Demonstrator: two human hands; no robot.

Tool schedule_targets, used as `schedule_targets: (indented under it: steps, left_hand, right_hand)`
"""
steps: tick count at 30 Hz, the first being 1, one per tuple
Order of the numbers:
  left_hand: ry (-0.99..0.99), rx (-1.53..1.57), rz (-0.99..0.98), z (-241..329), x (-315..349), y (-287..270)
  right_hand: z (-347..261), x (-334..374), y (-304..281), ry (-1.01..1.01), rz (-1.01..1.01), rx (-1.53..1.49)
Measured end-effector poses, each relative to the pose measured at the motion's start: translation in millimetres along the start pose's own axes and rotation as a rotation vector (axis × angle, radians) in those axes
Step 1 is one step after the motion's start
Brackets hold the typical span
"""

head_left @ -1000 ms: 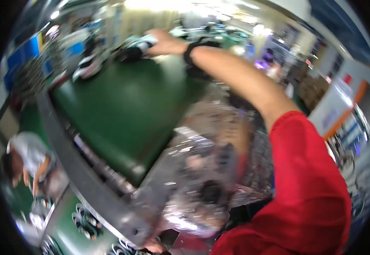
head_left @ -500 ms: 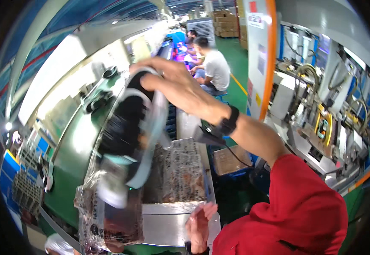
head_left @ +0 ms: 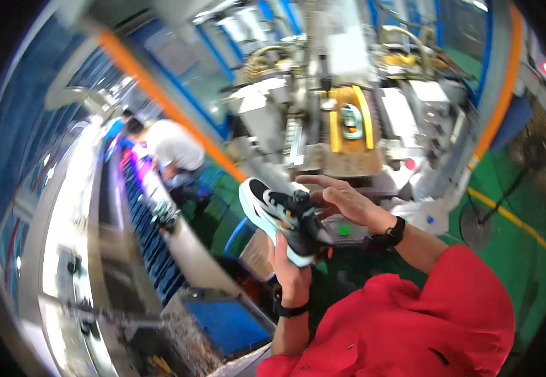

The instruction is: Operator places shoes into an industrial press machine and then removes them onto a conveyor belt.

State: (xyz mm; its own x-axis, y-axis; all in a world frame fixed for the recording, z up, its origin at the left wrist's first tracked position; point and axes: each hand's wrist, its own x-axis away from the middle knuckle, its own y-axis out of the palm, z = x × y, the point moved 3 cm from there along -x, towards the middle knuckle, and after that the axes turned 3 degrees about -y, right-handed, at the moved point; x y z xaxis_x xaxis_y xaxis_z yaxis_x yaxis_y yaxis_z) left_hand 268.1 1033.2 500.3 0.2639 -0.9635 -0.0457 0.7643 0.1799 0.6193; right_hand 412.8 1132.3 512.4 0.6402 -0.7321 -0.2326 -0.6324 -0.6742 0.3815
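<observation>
A black, grey and white sneaker (head_left: 274, 207) with a pale mint sole is up in front of my chest, its toe pointing to the upper left. My left hand (head_left: 291, 271) grips it from below near the heel, the thumb along the sole. Beside the shoe's collar is my right hand (head_left: 351, 204), fingers stretched out and spread; whether a fingertip touches the shoe is hard to tell. Both wrists wear black bands. Ahead stands a machine, where a mint-coloured shoe-like piece (head_left: 351, 121) lies between two yellow curved bars (head_left: 367, 119).
Orange-edged posts (head_left: 160, 94) frame the machine, with a green button (head_left: 344, 230) and a red button (head_left: 410, 164) at its front. To the left runs a conveyor (head_left: 150, 232) with shoes on it. A person in a white shirt (head_left: 173, 146) sits beyond. A floor fan (head_left: 477, 223) stands at right.
My view has swung right, from the green belt and wrapped boxes to the machine. The sneaker, earlier held by my right hand, is now in my left; my right hand has opened.
</observation>
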Motion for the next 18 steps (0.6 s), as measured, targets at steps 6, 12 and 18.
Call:
schedule_targets:
  steps: [6, 12, 18]
  left_hand:
    - [-0.058, -0.679, -0.22, -121, -96, 84]
    - [-0.254, -0.947, -0.242, -227, -250, 105]
    - [-0.116, -1.304, -0.044, -339, -392, 101]
  right_hand:
    - [-6, 52, -130, 0.012, 0.785, 0.23]
    - [-55, 116, -232, -0.261, 1.097, 0.528]
    - [-82, 160, -257, -0.27, 1.3, 0.62]
